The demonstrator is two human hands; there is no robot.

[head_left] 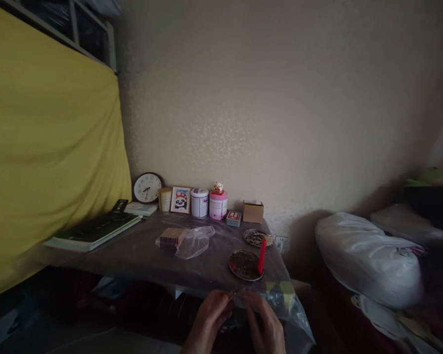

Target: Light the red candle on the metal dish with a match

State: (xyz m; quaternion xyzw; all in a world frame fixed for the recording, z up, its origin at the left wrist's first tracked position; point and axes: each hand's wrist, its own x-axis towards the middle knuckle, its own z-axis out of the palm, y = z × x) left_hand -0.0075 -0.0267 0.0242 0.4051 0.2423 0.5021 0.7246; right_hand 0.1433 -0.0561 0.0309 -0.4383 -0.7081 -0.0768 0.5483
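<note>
Head view: a slim red wax candle (262, 256) stood nearly upright on a round, metal-rimmed dark plate (245, 279), which probably caught its drips.
Left hand (211, 314): bare, near side and left of the candle, fingers bent narrowly inward.
Right hand (265, 319): bare, directly on the candle's near side, fingertips close to the other hand's, as if for fine control; whether either held something small, I could not tell.
Pale thin sticks (260, 238): just beyond the candle, apparently gathered by their round metal dish (245, 241).
Brown boxy stack (170, 238): left of the candle, touching a crumpled clear plastic bag (199, 242).
</note>
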